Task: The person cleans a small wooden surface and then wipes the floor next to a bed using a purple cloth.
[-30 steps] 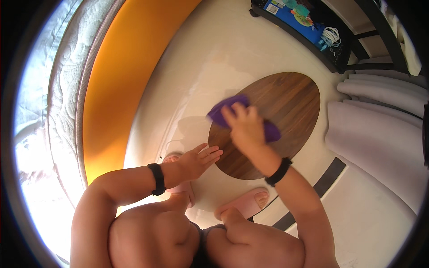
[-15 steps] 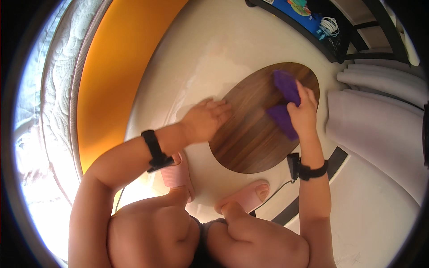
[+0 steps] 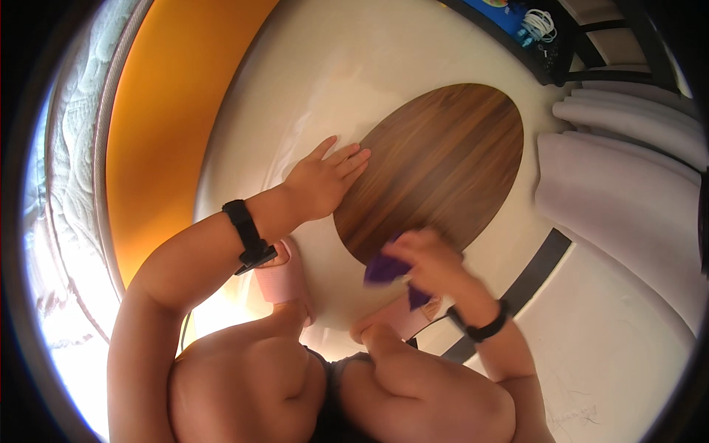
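Note:
A round wooden tabletop (image 3: pixel 443 162) with dark grain lies below me. My left hand (image 3: pixel 325 177) rests flat, fingers spread, at the tabletop's left rim, touching the wood with its fingertips. My right hand (image 3: pixel 425 258) is blurred at the near edge of the tabletop and grips a crumpled purple cloth (image 3: pixel 384 269). Both wrists carry black bands. Part of the cloth is hidden under the fingers.
Cream floor (image 3: pixel 310 81) surrounds the table. An orange surface (image 3: pixel 170 111) and a white quilted one lie to the left. Pale cushions (image 3: pixel 628 170) sit at the right, a dark shelf with cables (image 3: pixel 539 26) at the top. My pink slippers (image 3: pixel 284 277) show below.
My right hand swept the purple cloth from the tabletop's far right edge down to its near edge. My left hand shifted slightly along the left rim.

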Available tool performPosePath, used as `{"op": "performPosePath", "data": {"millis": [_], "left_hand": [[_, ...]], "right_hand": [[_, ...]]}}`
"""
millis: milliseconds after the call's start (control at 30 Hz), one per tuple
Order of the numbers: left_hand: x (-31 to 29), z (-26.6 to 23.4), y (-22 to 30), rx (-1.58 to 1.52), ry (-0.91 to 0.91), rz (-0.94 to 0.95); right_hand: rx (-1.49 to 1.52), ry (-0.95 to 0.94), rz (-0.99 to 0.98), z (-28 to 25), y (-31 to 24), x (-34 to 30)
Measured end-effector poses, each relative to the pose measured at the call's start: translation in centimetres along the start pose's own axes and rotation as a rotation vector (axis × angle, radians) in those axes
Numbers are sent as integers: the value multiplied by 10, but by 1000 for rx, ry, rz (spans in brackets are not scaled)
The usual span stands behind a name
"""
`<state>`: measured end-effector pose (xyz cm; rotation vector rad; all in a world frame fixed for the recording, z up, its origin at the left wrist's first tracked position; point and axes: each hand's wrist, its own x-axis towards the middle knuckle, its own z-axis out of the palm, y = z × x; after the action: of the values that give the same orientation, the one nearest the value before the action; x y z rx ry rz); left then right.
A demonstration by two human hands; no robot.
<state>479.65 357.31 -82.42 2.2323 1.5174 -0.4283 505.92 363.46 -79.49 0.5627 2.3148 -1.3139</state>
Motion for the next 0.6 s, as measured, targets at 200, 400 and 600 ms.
{"op": "performPosePath", "data": {"millis": [200,400,600], "left_hand": [[-1,-9,4,-103,-67,-54],[-1,-8,5,-135,-54,-74],[-2,-7,9,-69,-63,-87]], "right_hand": [[-260,892,404,-87,88,1],[-465,521,244,-11,36,-2],[-191,210,90,38,24,-56]]}}
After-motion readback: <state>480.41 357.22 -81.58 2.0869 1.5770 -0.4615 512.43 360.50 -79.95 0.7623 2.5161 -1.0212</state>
